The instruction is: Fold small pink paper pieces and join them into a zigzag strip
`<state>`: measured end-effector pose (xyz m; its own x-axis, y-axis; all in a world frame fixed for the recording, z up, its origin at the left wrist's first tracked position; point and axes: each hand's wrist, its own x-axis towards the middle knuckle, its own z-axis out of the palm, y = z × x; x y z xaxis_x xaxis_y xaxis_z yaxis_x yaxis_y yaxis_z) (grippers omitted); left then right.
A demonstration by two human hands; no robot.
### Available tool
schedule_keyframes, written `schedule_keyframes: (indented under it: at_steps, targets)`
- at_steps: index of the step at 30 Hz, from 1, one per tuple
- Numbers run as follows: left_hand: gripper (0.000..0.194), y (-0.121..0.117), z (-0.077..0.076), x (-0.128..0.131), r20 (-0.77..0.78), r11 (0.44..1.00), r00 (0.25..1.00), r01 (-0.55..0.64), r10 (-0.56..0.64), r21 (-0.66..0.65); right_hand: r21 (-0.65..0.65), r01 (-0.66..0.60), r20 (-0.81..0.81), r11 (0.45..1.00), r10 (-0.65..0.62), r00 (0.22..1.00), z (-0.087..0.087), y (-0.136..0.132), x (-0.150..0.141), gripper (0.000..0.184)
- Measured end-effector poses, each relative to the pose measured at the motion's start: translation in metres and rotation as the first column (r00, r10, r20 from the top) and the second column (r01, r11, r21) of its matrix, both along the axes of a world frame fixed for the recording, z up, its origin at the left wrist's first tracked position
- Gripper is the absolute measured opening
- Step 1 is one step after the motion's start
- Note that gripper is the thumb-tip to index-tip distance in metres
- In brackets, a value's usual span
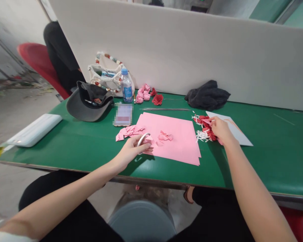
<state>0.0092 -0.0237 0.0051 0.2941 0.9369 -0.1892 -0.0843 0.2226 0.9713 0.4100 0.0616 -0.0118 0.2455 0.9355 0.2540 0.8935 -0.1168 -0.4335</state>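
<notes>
My left hand (135,148) is closed around a thin white ring (141,139), which looks like a roll of tape, over the left edge of the pink paper sheets (176,127). Beside it lie several cut pink paper petals (128,131). Crumpled pink pieces (164,136) rest on the sheets. At the right, my right hand (219,128) pinches a pink paper scrap (207,121) over a heap of red scraps (209,132) and white strips (202,135). That heap lies against a white sheet (233,126), partly hidden by the hand.
Along the back are a cap (89,101), a beaded bag (107,75), a water bottle (126,86), pink paper flowers (143,93), a red paper flower (157,99) and black cloth (207,95). A phone (123,115) and thin wires (165,109) lie nearer. A white partition (176,50) stands behind.
</notes>
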Motion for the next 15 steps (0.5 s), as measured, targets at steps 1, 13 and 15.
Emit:
schedule_keyframes:
  at_steps: [1,13,15]
  targets:
    - [0.03,0.0,0.0,0.0,0.0,1.0,1.0,-0.003,0.003,0.002,-0.012,0.001,0.004,1.0,-0.001,1.0,0.002,-0.001,-0.001,0.027]
    - [0.027,-0.001,0.001,0.0,0.013,1.0,1.0,-0.004,0.005,-0.011,0.131,0.027,-0.094,0.991,-0.015,0.995,0.007,-0.001,-0.004,0.018]
    - [0.027,-0.001,0.002,0.0,0.014,1.0,1.0,-0.004,0.004,-0.013,0.181,-0.045,-0.151,0.982,0.073,0.986,0.01,-0.001,-0.014,0.018]
